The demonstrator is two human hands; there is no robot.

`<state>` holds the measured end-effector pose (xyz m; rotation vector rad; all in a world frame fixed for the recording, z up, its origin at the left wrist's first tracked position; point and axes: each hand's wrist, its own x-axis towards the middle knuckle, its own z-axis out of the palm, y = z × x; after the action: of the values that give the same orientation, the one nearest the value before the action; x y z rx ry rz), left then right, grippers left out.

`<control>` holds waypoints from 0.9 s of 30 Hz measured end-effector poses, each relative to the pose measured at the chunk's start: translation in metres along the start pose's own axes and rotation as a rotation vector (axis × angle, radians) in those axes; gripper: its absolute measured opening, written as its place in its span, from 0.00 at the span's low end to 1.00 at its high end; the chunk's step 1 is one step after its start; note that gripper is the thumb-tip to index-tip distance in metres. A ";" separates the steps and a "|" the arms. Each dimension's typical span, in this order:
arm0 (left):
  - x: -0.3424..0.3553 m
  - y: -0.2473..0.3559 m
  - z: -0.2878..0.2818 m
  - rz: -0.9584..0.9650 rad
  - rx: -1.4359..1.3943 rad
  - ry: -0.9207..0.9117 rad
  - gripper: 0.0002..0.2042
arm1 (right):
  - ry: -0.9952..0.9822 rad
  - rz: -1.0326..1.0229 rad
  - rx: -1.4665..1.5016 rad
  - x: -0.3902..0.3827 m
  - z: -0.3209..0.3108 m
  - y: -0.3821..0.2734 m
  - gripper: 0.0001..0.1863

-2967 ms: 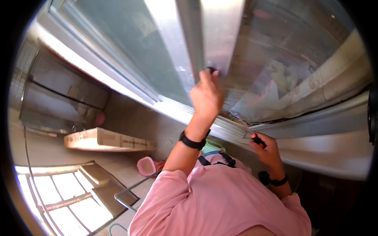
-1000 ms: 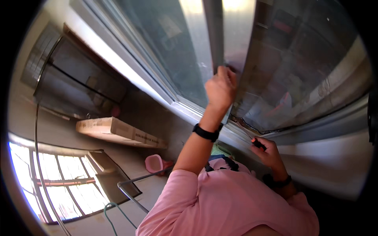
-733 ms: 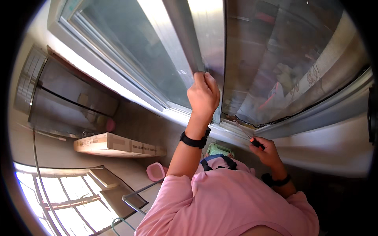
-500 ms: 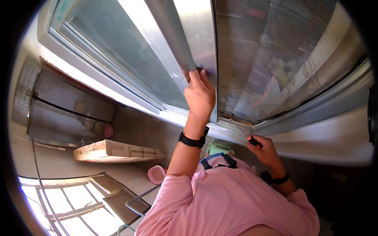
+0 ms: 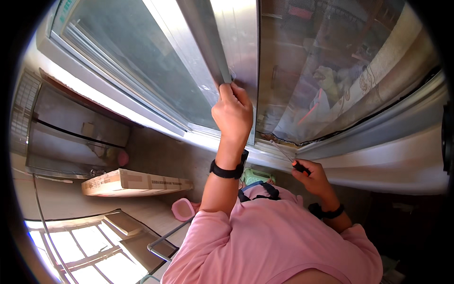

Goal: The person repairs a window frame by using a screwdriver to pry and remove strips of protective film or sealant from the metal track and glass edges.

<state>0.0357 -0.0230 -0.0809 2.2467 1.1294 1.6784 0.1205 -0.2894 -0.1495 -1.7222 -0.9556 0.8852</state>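
Observation:
My left hand point(image 5: 231, 112) is closed, its fingers curled at the edge of the upright metal window sash point(image 5: 240, 42). What lies right under the fingertips is hidden. Lower and to the right, my right hand point(image 5: 316, 180) grips a screwdriver point(image 5: 301, 167) by its black and orange handle. The thin shaft points up and left, with its tip close to the window's bottom track point(image 5: 268, 146). Left of the sash is a sliding glass pane point(image 5: 142, 57); right of it, a mesh screen point(image 5: 288, 71) with a patterned curtain behind.
A long cardboard box point(image 5: 137, 183) stands at the left, near a pink plastic basin point(image 5: 183, 209). Below me is a green stool point(image 5: 256, 176). A metal rail point(image 5: 165, 239) sticks out beside my left arm. The white sill point(image 5: 359, 165) runs along the right.
The whole view has shifted slightly. My left hand stays at the sash and my right hand keeps hold of the screwdriver near the track, with little other movement.

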 end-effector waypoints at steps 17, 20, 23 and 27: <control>0.005 0.002 0.005 0.020 0.015 0.025 0.06 | -0.011 0.002 0.026 0.003 0.004 0.002 0.18; 0.011 0.005 -0.002 0.055 0.201 -0.004 0.08 | -0.019 0.011 0.024 0.003 0.003 0.004 0.18; 0.014 0.008 -0.011 0.097 0.280 0.008 0.09 | -0.031 0.026 0.004 0.000 0.002 0.004 0.17; 0.009 0.001 -0.015 0.045 0.272 -0.044 0.07 | -0.008 0.051 0.048 -0.003 0.002 -0.002 0.16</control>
<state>0.0234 -0.0229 -0.0679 2.4708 1.3812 1.5645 0.1166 -0.2912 -0.1480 -1.7097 -0.8922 0.9419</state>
